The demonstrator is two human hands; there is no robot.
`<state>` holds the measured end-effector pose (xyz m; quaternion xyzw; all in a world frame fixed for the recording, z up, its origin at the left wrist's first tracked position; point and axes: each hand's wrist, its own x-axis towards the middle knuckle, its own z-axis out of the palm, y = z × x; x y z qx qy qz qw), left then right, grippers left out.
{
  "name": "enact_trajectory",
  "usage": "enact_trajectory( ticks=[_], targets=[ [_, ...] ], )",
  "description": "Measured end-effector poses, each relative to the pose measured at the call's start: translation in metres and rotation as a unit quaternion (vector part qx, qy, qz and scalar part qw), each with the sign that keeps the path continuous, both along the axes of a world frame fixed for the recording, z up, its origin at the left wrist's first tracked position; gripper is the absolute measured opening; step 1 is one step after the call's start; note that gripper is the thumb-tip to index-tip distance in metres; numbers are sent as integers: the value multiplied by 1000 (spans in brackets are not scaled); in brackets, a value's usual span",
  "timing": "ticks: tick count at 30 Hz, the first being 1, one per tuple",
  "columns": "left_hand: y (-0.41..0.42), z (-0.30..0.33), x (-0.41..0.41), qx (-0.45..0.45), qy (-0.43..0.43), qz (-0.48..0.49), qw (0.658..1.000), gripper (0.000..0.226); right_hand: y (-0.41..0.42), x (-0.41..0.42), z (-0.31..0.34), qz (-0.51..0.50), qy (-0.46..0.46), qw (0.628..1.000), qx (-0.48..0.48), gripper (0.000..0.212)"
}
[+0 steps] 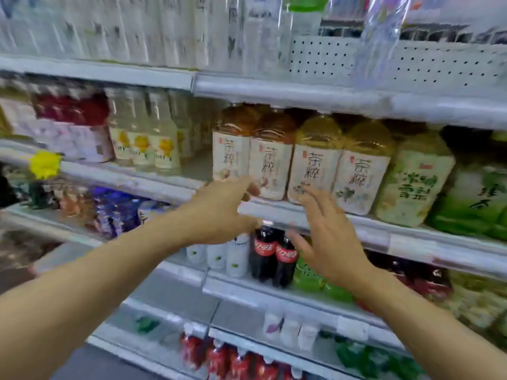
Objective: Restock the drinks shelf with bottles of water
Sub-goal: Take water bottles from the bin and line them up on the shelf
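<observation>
Both my hands reach out in front of the drinks shelf (pixel 274 209), and neither holds anything. My left hand (pixel 222 212) is spread, its fingertips close to a tea bottle (pixel 270 165) with a cream label. My right hand (pixel 329 237) is open with fingers spread, just below the neighbouring tea bottles (pixel 312 165). Clear water-like bottles (pixel 142 138) with yellow fruit labels stand to the left on the same shelf. A gap (pixel 196 165) lies between them and the tea bottles. The picture is blurred.
Green-labelled tea bottles (pixel 417 182) fill the shelf's right side. Cola bottles (pixel 263 253) and white bottles (pixel 237 256) stand on the shelf below. Pale packs (pixel 109 28) line the top shelf, beside a perforated back panel (pixel 323 56). Red bottles (pixel 227 360) sit at the bottom.
</observation>
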<state>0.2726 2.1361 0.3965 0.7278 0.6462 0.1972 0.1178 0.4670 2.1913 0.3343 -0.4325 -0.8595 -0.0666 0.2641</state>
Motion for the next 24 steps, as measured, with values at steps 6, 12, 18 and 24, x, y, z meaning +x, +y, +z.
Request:
enact_trajectory(
  ticks=[6, 12, 18, 24],
  targets=[
    [-41, -93, -68, -101, -9, 46, 994, 51, -33, -57, -81, 39, -76, 988, -132, 68],
    [-82, -193, -107, -207, -70, 115, 969, 53, -52, -96, -169, 98, -125, 959, -234, 64],
    [-121, -309, -124, -294, -81, 207, 929, 58, -63, -126, -267, 136, -145, 928, -314, 57],
    [-158, -421, -121, -330, -128, 303, 885, 48, -69, -146, -383, 173, -225, 883, -373, 64]
  ],
)
